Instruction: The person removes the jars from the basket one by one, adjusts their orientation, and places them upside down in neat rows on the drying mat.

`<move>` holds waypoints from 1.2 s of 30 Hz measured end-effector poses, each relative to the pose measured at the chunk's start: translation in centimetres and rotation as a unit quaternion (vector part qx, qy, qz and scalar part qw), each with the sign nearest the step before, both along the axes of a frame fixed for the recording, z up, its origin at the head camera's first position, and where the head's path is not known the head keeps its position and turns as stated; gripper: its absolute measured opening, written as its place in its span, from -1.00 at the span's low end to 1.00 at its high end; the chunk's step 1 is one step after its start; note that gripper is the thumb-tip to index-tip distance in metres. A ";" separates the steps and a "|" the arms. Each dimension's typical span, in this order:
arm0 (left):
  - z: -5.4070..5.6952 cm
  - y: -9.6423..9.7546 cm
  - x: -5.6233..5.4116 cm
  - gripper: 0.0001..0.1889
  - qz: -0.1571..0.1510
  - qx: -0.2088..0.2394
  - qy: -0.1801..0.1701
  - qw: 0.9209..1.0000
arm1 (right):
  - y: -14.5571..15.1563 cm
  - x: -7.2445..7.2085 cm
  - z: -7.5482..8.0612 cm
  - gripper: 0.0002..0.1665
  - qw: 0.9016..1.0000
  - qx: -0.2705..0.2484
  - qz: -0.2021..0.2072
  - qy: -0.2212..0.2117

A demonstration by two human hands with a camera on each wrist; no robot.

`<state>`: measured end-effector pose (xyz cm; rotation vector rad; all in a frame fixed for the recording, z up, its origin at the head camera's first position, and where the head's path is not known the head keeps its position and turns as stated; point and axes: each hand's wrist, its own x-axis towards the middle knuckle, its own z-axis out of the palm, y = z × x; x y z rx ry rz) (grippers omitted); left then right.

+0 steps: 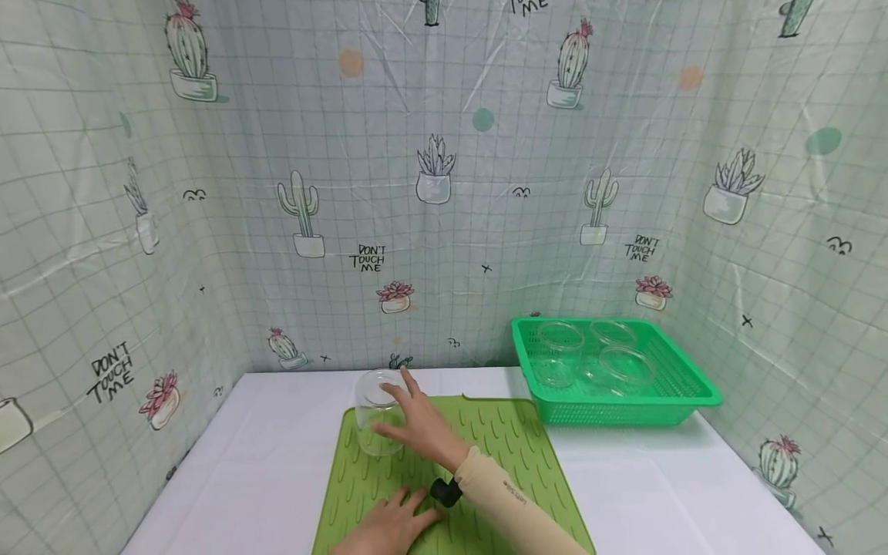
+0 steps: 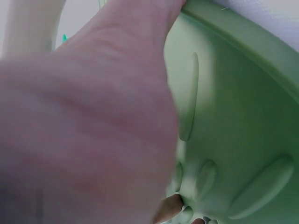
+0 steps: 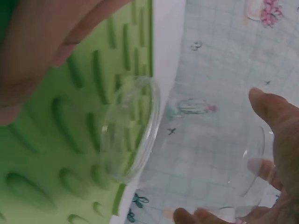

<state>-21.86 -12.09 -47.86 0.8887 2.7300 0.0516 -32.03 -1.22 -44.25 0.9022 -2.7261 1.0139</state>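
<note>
Clear cup [image 1: 366, 412] standing on the far-left part of the green mat [image 1: 502, 432]. Right hand [image 1: 419, 420] at its side, thumb and fingers spread wide about the upper part; contact, cannot tell. Left hand [image 1: 388, 528] at the mat's near end, fingers loosely parted, holding nothing. Green basket [image 1: 617, 414] with clear containers [image 1: 627, 366] beyond the mat's right edge.

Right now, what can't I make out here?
- Head: arm behind the left hand, cut off by the bottom edge.
- Left wrist: most of that hand's fingers, hidden by blurred skin near the lens.
- Right wrist: whether the right hand touches the clear cup; see-through walls obscure contact.
- Head: nearest floor of the green basket, hidden by its front wall.
</note>
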 end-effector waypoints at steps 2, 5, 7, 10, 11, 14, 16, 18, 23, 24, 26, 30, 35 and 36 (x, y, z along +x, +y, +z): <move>0.0 0.0 0.0 -0.31 0.000 -0.002 0.001 1.000 | 0.0 -0.1 -0.3 -0.15 1.000 -0.002 0.005 -0.002; 0.0 0.0 -0.2 -0.32 -0.004 -0.005 0.003 1.000 | 0.2 -0.2 -0.7 -0.09 1.000 -0.004 0.009 0.001; -0.1 0.0 -0.3 -0.32 -0.006 -0.002 0.004 1.000 | 0.3 -0.3 -0.9 -0.06 1.000 -0.005 0.010 0.004; -0.3 -0.1 -0.5 -0.31 -0.011 0.001 0.005 1.000 | 0.6 -0.2 -0.9 -0.02 1.000 -0.006 0.012 0.004; -0.4 -0.1 -0.6 -0.30 -0.012 0.002 0.002 1.000 | 0.7 -0.1 -0.9 -0.02 1.000 -0.005 0.011 0.002; -0.4 -0.1 -0.7 -0.28 -0.013 -0.003 -0.001 1.000 | 1.1 0.2 -0.7 0.01 1.000 -0.008 0.009 -0.004; -0.3 0.0 -0.7 -0.28 -0.012 -0.008 -0.001 1.000 | 1.5 0.5 -0.6 0.02 1.000 -0.009 0.005 -0.002; -0.1 0.1 -0.6 -0.28 -0.007 -0.014 -0.002 1.000 | 2.0 0.8 -0.3 0.04 1.000 -0.013 0.000 0.001; 0.0 0.1 -0.5 -0.29 -0.007 -0.015 0.002 1.000 | 3.6 1.7 0.7 0.06 0.999 -0.031 -0.013 0.001; 0.0 0.1 -0.4 -0.29 -0.006 -0.011 0.000 1.000 | 4.0 1.8 0.8 0.05 0.999 -0.034 -0.016 0.000; 0.0 0.0 -0.3 -0.29 -0.002 -0.002 -0.006 1.000 | 4.9 2.0 1.0 0.04 0.999 -0.042 -0.021 0.005; -0.2 -0.1 -0.1 -0.28 0.012 0.014 -0.021 1.000 | 7.1 2.1 1.1 0.03 0.997 -0.054 -0.043 0.027; -0.5 0.1 -0.1 -0.30 0.022 0.025 -0.028 0.999 | 10.4 1.8 1.7 0.06 0.993 -0.045 -0.094 0.052; -0.5 0.1 -0.2 -0.31 0.022 0.026 -0.029 0.999 | 11.0 1.8 1.8 0.08 0.992 -0.040 -0.105 0.054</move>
